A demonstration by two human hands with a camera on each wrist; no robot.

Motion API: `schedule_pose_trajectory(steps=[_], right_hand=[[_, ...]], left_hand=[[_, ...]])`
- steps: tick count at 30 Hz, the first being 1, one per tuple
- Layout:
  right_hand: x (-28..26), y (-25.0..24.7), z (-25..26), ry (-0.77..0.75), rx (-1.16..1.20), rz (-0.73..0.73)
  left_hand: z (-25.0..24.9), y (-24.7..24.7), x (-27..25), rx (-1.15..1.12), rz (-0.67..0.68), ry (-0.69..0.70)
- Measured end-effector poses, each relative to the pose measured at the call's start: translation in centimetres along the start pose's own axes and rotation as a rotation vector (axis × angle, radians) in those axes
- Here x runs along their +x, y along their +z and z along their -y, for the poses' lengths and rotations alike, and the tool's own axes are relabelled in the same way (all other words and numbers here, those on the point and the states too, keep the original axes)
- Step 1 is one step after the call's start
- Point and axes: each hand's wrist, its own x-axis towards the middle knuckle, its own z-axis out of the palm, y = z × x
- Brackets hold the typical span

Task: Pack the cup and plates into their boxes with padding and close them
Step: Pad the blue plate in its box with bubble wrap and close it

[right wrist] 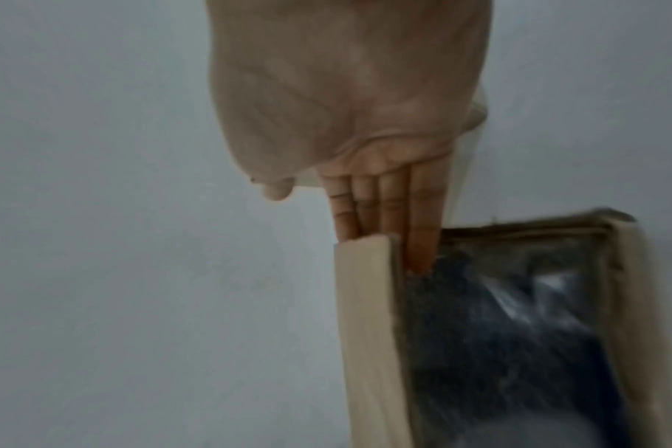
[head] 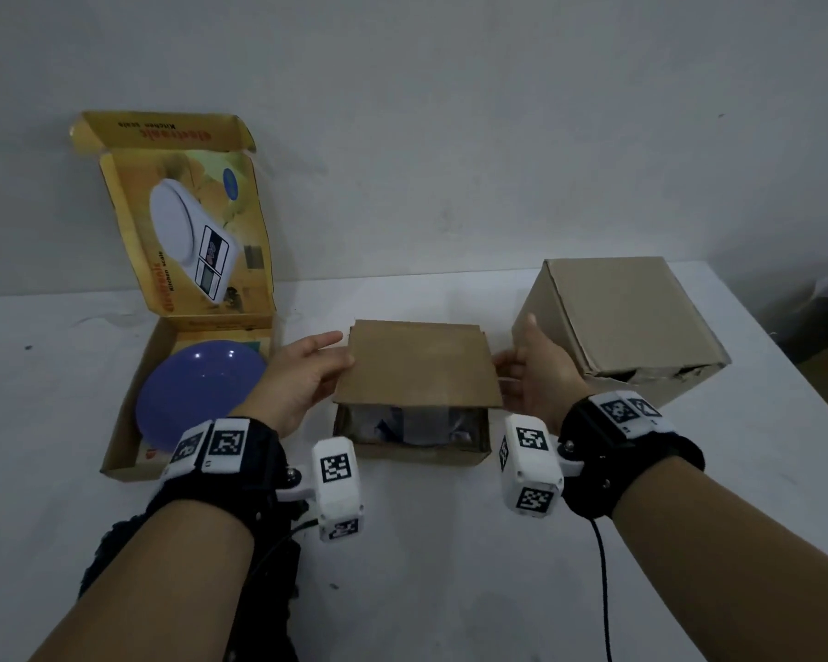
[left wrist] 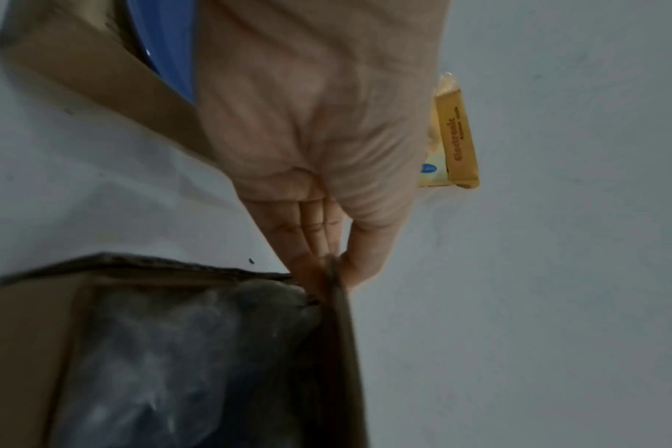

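A small brown box (head: pixel 417 455) stands at the middle of the white table, its lid flap (head: pixel 417 365) tilted half down over it. Dark contents under clear bubble wrap (head: pixel 412 422) (left wrist: pixel 173 348) (right wrist: pixel 499 333) show through the front gap. My left hand (head: pixel 307 370) (left wrist: pixel 334 266) pinches the flap's left edge between thumb and fingers. My right hand (head: pixel 522 375) (right wrist: pixel 384 242) touches the flap's right edge with straight fingers (right wrist: pixel 418 242), thumb held apart. A purple plate (head: pixel 197 394) (left wrist: pixel 165 45) lies in an open yellow kitchen-scale box (head: pixel 130 408) at the left.
The yellow box's lid (head: pixel 197 222) stands upright against the wall. A larger closed cardboard box (head: pixel 627 327) sits just right of my right hand. The white table (head: pixel 450 566) runs toward me, with a black cable (head: pixel 603 590) hanging from my right wrist.
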Motion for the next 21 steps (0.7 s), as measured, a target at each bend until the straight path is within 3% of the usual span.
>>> schedule_pose_trajectory(steps=[2,5,8,15,21], right_hand=[[-0.3,-0.4,0.0,0.008,0.089,0.160],[-0.8,-0.3,-0.6,-0.063,0.009,0.369],[-1.3,0.1,-1.3,-0.098,-0.112,0.443],[-1.3,0.7,-2.1,-0.115,-0.429,0.275],[-2.8,2.2,-2.1,-0.080,-0.503,0.062]], left_hand=[[0.3,0.5,0.0,0.004,-0.011,0.025],[0.7,1.4,0.0,0.093,-0.027,0.091],[1.3,1.7,0.3,0.212,-0.071,0.192],[2.5,1.8,0.1,0.525,-0.120,0.397],[3.4,1.8,0.2,0.772,-0.126,0.421]])
